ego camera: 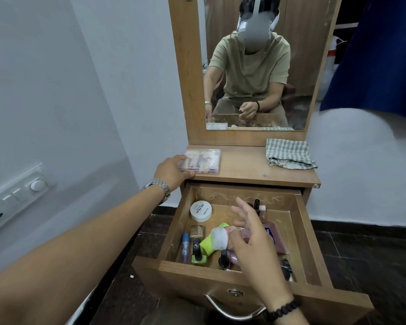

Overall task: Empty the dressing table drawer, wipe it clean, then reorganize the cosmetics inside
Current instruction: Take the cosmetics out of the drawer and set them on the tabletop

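Observation:
The wooden drawer (197,270) of the dressing table is pulled out and holds cosmetics. Among them are a white round jar (201,211), a lime-green tube with a clear cap (209,245), a green nail polish (198,256), a blue tube (185,245) and a pink lotion bottle (279,240). My left hand (171,171) grips the left end of a clear plastic box (204,160) that lies on the tabletop. My right hand (251,240) hovers over the middle of the drawer with fingers spread, its thumb close to the tube's cap. It hides some pink items beneath it.
A checked cloth (288,153) lies folded on the tabletop's right side, below the mirror (256,66). A wall switch panel (17,195) is on the left. A blue curtain (380,55) hangs at the upper right. The drawer's metal handle (230,313) points toward me.

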`<action>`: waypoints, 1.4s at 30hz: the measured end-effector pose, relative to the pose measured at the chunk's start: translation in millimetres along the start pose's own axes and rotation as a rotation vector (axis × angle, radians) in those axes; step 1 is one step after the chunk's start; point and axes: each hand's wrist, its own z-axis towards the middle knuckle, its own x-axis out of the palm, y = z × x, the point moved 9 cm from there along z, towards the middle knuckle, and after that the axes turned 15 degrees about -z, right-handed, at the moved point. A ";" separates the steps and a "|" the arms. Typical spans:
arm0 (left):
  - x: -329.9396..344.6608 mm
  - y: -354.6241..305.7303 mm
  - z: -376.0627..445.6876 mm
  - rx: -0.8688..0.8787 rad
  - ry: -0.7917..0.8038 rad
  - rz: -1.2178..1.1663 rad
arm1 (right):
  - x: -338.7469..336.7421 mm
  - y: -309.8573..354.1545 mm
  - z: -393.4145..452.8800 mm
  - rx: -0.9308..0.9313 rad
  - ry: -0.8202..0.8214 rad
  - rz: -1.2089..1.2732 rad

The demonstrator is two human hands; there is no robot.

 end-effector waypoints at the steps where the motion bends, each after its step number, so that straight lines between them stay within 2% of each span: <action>1: -0.5 -0.6 2.9 0.001 0.007 0.048 | 0.5 1.1 -0.3 -0.002 0.003 -0.014; 8: 3.6 -5.5 20.1 -0.040 0.051 0.019 | 1.6 4.6 -1.4 0.000 -0.001 -0.053; 31: 11.2 -4.8 49.1 -0.132 -0.018 -0.025 | 9.3 6.2 -0.9 -0.020 0.040 -0.098; 42: 13.6 -3.8 51.1 -0.143 -0.019 0.061 | 11.1 5.4 -0.6 -0.025 0.046 -0.090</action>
